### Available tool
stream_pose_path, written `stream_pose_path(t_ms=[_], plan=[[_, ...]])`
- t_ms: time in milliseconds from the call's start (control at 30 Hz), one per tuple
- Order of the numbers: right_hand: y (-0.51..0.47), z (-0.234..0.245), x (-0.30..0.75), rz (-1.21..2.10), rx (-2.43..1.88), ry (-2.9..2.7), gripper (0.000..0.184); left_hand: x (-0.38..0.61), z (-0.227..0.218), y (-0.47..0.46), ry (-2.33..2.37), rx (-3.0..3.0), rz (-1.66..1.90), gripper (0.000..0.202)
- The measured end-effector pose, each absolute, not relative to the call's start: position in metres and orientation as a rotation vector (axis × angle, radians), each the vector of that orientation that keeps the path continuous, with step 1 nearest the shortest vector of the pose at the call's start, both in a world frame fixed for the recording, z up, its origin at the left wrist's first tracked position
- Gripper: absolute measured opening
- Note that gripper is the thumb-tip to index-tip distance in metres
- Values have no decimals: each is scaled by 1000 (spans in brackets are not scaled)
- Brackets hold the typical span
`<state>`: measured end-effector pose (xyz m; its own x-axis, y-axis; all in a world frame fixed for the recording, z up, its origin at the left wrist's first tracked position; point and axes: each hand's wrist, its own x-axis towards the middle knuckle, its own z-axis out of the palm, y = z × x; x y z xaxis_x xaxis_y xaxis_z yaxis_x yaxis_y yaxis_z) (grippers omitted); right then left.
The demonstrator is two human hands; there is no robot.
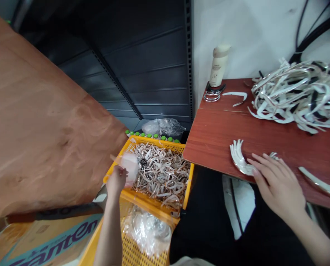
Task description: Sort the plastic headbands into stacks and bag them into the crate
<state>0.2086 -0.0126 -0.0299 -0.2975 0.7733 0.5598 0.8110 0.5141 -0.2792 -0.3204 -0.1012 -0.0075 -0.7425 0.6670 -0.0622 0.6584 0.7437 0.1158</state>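
Note:
My left hand [118, 179] is over the left end of a yellow plastic basket [142, 201]. Its fingers are closed on a pale, translucent plastic packet [129, 167], smeared by motion. Inside the basket is a heap of curved white and silvery strips [162, 173]. On the red-brown table [217, 129], my right hand [278, 184] lies flat with its fingers stretched out over a fanned bundle of curved white strips [239, 159]. The bundle's middle is hidden beneath the fingers. A single curved strip [320, 183] rests to the right of that hand.
A large tangle of strips [298, 96] covers the table's back right. A cream bottle [219, 66] stands at the far corner. Green-capped bottles [156, 136] and a clear plastic bag [165, 126] sit behind the basket. Another plastic bag [148, 231] lies in front; a cardboard box [51, 240] is lower left.

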Motion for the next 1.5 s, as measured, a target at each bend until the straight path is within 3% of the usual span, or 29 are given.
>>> stream_pose_path(t_ms=[133,267,400,567,733,900,1133,1500], plan=[[-47,-22,186,101,-1131,-1943,30,-223,-2,-112,2264,1232,576,23],[-100,-32,144,790,-939,-2098,49,-104,-19,-117,1761,1185,735,38],[-127,-52,128,1108,-1084,-1755,34,-21,-32,-117,1343,594,1061,40],[-136,-61,145,1211,-1334,-1173,29,21,-31,-121,1065,723,900,33],[-138,-62,146,1466,-1313,-639,46,36,-39,-121,1091,1074,740,21],[-134,-58,143,1687,-1147,-213,54,39,-50,-114,1172,1195,673,22],[-135,-61,140,1670,-1124,-328,46,39,-51,-112,1192,1172,743,21],[-134,-60,134,1713,-1095,-278,47,37,-62,-102,1269,1164,774,39]])
